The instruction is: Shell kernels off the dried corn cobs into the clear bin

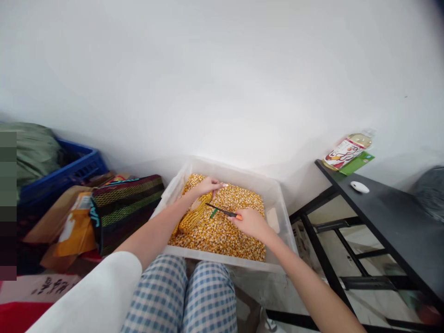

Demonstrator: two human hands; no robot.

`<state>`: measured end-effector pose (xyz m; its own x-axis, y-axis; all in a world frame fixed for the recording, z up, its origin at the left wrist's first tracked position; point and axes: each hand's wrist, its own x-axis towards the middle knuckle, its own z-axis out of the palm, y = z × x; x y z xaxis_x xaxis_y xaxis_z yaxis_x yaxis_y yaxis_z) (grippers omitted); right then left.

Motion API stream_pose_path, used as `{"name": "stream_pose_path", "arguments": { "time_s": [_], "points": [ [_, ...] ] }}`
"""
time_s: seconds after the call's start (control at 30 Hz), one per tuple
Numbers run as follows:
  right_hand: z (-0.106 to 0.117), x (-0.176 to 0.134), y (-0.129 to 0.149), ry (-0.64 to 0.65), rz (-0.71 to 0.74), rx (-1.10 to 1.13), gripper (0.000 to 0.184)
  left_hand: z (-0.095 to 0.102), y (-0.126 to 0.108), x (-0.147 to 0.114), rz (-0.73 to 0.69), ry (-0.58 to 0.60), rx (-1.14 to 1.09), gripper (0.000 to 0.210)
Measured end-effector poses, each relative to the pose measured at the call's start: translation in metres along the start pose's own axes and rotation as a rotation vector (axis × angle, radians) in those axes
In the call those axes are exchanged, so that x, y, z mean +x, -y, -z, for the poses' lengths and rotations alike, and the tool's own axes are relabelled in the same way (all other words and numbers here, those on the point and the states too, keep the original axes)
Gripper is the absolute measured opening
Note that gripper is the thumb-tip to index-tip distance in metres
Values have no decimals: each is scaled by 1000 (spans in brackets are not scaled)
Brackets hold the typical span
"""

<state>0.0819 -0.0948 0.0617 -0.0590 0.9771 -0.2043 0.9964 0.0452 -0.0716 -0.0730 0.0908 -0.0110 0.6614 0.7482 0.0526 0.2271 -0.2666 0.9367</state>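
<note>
Corn cob point(192, 217) over the clear bin point(277, 203) of loose kernels point(222, 233), tool on it.
Left hand point(207, 186) wraps the cob's far end; right hand point(250, 223) is closed around a thin dark tool point(222, 211) with an orange handle, probably a small blade, view is too coarse to confirm. Cob looks stiff and light, knobbly so decent grip; kernels likely shed easily, so hold it by the ends.

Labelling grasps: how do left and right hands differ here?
Left hand grips the top of a corn cob standing tilted in the loose kernels; right hand holds a thin dark tool with its tip pointing at the cob. Left reaches farther into the clear plastic bin; right sits nearer. Both are bare and over the kernels.
</note>
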Motion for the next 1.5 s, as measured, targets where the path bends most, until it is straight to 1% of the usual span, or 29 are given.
{"name": "stream_pose_path", "arguments": {
  "time_s": [0.03, 0.07, 0.1, 0.2, 0.23, 0.3, 0.43, 0.53, 0.6, 0.67, 0.73, 0.8, 0.87, 0.93, 1.07, 1.13, 1.2, 1.3, 1.43, 1.5],
  "points": [
    [0, -1, 1, -1, -5, 6, 48, 0, 1, 0, 4, 28, -1, 42],
    [0, -2, 2, 0, -14, 9, 48, 0, 0, 0, 5, 31, -13, 43],
    [1, -3, 2, 0, -27, 8, 48, 0, -1, 0, -2, 5, -39, 43],
    [3, -7, 0, -11, -59, 1, 46, 0, -9, 0, -62, -140, -154, 42],
    [3, -8, -1, -18, -65, 0, 44, -1, -11, 1, -80, -172, -174, 42],
    [3, -9, -1, -29, -71, -2, 42, -2, -13, 1, -85, -182, -161, 43],
    [-1, -10, 2, -20, -65, -7, 41, -4, -10, 2, -48, -144, -80, 45],
    [-4, -11, 8, -26, -51, -4, 41, -2, -10, 1, -43, -98, -79, 43],
    [-4, -11, 12, -30, -47, -3, 40, 1, -12, 0, -28, -23, -108, 39],
    [-4, -11, 16, -27, -40, -9, 40, 4, -11, -1, 10, 85, -155, 36],
    [-4, -12, 20, -29, -32, -22, 40, 7, -7, -3, 61, 197, -170, 40],
    [-4, -12, 25, -44, -22, -38, 40, 9, 1, -3, 116, 247, -132, 41],
    [-5, -11, 31, -57, -10, -55, 39, 10, 7, -4, 153, 216, -85, 38],
    [-6, -10, 37, -52, -2, -71, 38, 11, 7, -3, 144, 148, -89, 38],
    [-8, -8, 50, -46, 6, -86, 38, 8, -10, -5, 9, 45, -221, 45],
    [-8, -6, 54, -47, -19, -97, 38, 8, -20, -8, -6, 25, -252, 48],
    [-10, -4, 57, -38, -55, -108, 38, 9, -26, -11, 16, 39, -239, 49],
    [-12, -3, 58, -30, -83, -114, 37, 9, -28, -13, 9, 89, -178, 45],
    [-14, -2, 58, -45, -89, -125, 37, 3, -19, -9, -17, 186, -121, 33],
    [-14, -3, 57, -54, -88, -129, 37, -1, -13, -6, -22, 207, -112, 30]
  ]
}}
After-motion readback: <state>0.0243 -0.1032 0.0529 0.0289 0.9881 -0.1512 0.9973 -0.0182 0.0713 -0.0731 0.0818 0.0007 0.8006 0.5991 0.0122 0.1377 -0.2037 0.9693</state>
